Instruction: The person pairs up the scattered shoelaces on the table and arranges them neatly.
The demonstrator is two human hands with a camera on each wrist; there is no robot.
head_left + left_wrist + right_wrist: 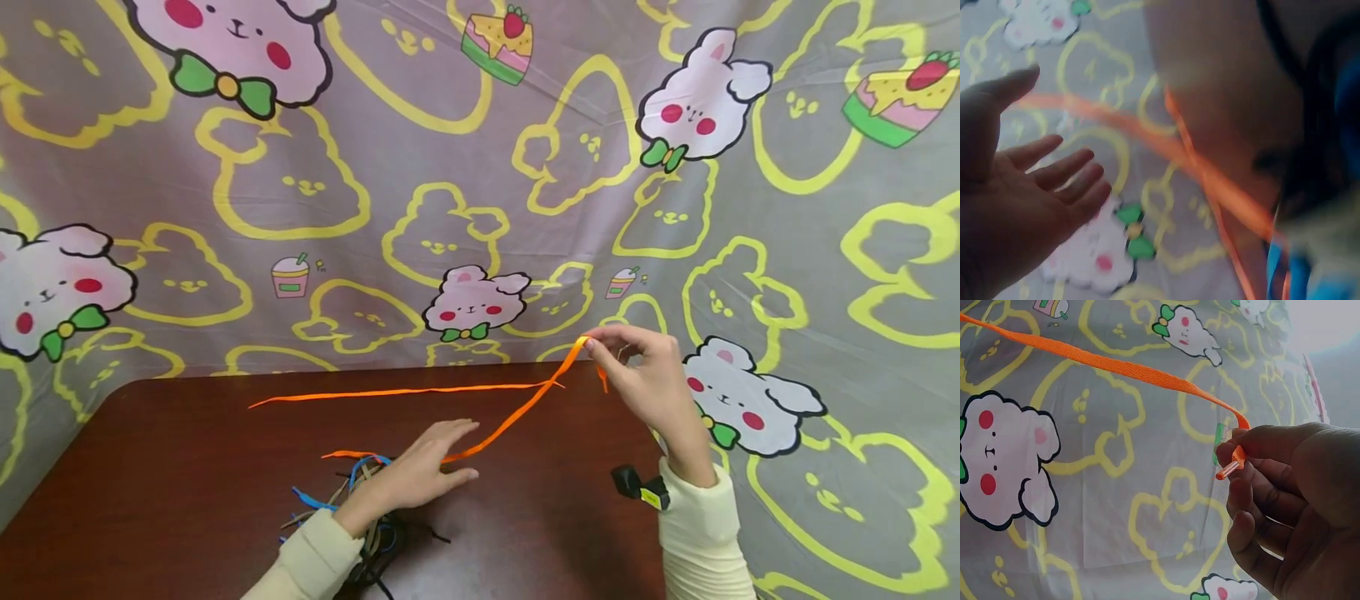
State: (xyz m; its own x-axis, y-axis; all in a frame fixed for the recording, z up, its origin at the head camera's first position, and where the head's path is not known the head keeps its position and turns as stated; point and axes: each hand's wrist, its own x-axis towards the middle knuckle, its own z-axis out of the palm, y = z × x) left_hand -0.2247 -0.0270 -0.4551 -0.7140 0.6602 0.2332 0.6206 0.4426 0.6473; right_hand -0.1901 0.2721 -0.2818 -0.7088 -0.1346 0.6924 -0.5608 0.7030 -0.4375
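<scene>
My right hand (648, 379) is raised over the table's right side and pinches an orange shoelace (525, 408) near one end. In the right wrist view the lace's clear-tipped end (1229, 470) pokes out below thumb and forefinger. From there the lace slopes down leftward and passes behind my left hand (423, 471). That hand has its fingers stretched out and holds nothing, above a tangled pile of laces (367, 542) in blue, tan and black. A short orange end (345, 454) shows at the pile's far side. Another orange shoelace (397, 393) lies straight along the back of the table.
The dark reddish-brown table (187, 483) ends at a cartoon-print cloth (420, 150) hanging behind it and along the right. A small black device with a yellow label (652, 493) sits at my right cuff.
</scene>
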